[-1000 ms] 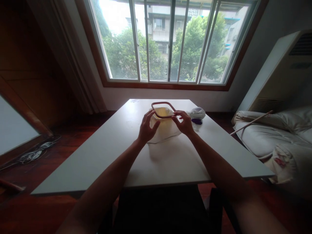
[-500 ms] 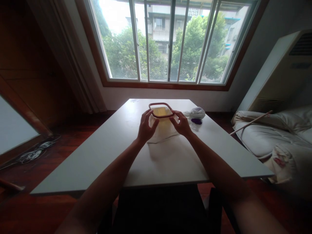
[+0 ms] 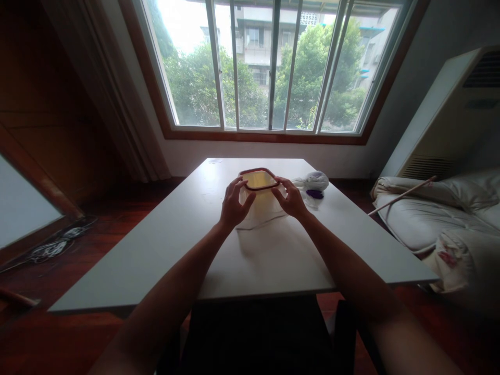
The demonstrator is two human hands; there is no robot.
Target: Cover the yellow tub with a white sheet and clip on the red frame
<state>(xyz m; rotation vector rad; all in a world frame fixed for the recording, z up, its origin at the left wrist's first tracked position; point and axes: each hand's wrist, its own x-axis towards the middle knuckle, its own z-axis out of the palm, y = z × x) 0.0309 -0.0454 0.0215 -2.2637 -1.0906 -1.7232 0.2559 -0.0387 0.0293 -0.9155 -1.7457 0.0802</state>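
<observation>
Both hands at the brown ring, middle of the desk [image 3: 175, 239]. Left hand [image 3: 235, 204]: holding the ring's near left corner, fingertips on the rim, thumb spread away and lower down, fingers bent. Right hand [image 3: 292, 199]: holding the near right corner, fingers on the rim, thumb just below it, hand partly curled. How hard either one grips, cannot tell.

Brown ring [image 3: 260, 188]: rounded square shape, roughly level, sits around the top of the clear bin [image 3: 265, 211], yellowish area showing inside it. Whether it touches the bin all the way round, cannot tell. Bin stands upright on the desk between the two hands, see-through, its lower edge a thin dark line; contents unclear.

White bundle [image 3: 315, 180]: crumpled, on the desk to the right of the right hand, near it. Purple item [image 3: 314, 194] at the bundle's near side, small, exact kind unclear.

Around: window [image 3: 253, 67] past the far side of the desk, curtain [image 3: 117, 104] to its left. Right side: pale sofa [image 3: 422, 219] with a thin stick [image 3: 402, 197] leaning across it, tall vented appliance [image 3: 441, 120] behind. Left side: white cables [image 3: 50, 250] on the dark red floor [image 3: 101, 239].
</observation>
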